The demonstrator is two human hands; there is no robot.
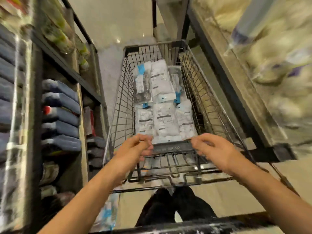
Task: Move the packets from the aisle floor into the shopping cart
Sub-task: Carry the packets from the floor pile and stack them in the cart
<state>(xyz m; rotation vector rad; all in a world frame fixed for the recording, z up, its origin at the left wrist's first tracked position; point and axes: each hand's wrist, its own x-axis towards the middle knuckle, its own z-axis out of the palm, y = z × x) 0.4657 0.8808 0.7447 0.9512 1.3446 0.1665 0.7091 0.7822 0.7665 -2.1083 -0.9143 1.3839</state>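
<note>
In the shopping cart (209, 92) lie white packets (164, 119); both hands' grip, left hand (137, 147) and right hand (214, 149), pinches the nearest packet's edge.

I count one black wire shopping cart (121, 105) and, lying in its basket, what look like six clear plastic packets with white labels and blue tags (162, 119), three in the far row and three in the near row, though blur at the edges means an overlapped one could escape me. On the left shelves I make out five stacked dark blue soft packs (62, 114). Two bare hands show, the left hand (135, 147) and the right hand (214, 149).
</note>
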